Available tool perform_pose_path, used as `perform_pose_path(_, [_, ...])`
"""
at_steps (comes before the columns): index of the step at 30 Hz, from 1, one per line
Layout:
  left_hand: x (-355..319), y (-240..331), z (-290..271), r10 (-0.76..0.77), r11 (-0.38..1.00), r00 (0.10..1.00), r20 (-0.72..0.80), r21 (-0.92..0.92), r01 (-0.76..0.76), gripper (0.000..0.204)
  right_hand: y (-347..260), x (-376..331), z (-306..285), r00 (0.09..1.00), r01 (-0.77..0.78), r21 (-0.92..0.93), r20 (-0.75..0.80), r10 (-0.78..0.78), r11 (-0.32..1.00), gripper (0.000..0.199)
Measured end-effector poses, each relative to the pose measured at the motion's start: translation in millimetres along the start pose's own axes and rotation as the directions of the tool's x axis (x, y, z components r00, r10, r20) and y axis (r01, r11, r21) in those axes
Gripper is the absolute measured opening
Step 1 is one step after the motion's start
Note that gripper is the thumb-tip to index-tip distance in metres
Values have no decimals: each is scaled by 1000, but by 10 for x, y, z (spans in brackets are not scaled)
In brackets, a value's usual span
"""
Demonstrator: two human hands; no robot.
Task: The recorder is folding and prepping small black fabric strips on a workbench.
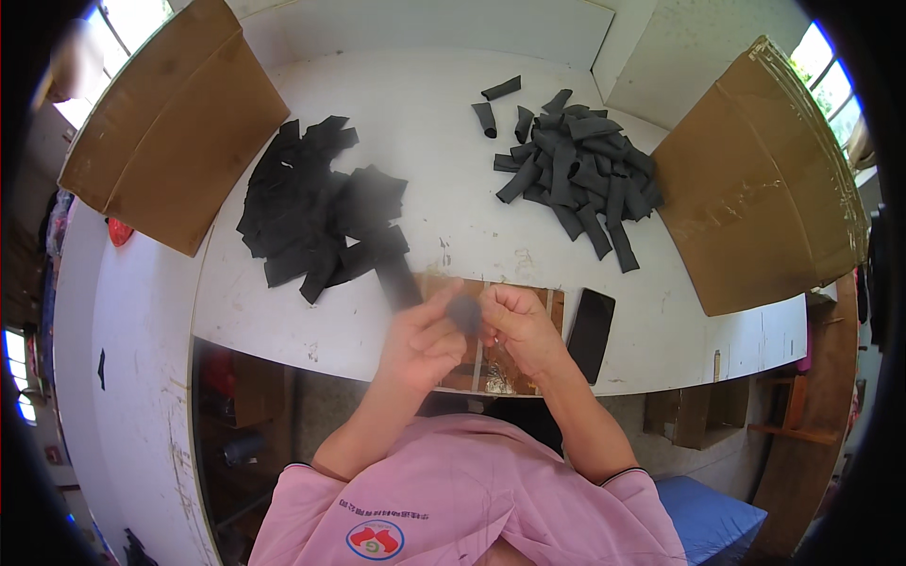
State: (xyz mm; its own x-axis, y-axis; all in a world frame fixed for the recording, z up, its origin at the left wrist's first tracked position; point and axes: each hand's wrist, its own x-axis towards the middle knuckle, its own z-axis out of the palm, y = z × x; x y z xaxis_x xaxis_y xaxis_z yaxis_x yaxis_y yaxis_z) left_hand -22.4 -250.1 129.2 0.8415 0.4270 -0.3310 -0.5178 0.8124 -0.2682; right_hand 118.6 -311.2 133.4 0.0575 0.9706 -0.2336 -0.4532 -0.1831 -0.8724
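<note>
Close to the table's near edge, both hands are together on a small black fabric piece (463, 315), which is blurred and partly covered by fingers. My left hand (425, 341) closes on it from the left, its index finger reaching along the top. My right hand (521, 325) pinches its right side between thumb and fingers. Just beyond the left hand, a dark strip (396, 280) runs back to a heap of flat black fabric pieces (293, 203). At the back right lies a pile of black tube-shaped pieces (576, 160), several of them scattered around it.
A brown board (547, 304) lies under my hands on the white table (444, 123). To its right rests a black phone (591, 335). Large cardboard boxes stand at the left (175, 123) and right (764, 179). A blue block-shaped seat (708, 519) is below right.
</note>
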Motion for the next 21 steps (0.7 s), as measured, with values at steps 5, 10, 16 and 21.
perform_pose_path(5, [-78,-65,136,-7,998,992,125,-55,14,28,-171,10,13,996,49,-142,83,-37,989,20])
perform_pose_path(10, [-79,-173,-82,145,711,971,189,663,-235,26,88,-14,-130,995,60,-28,77,-58,998,20])
perform_pose_path(16, [-175,-334,263,266,250,880,394,853,-458,28,-175,57,-78,980,105,-83,181,-88,991,17])
perform_pose_path(21, [-55,-140,-138,243,529,950,194,795,-298,26,274,46,-177,987,151,-209,81,-137,966,18])
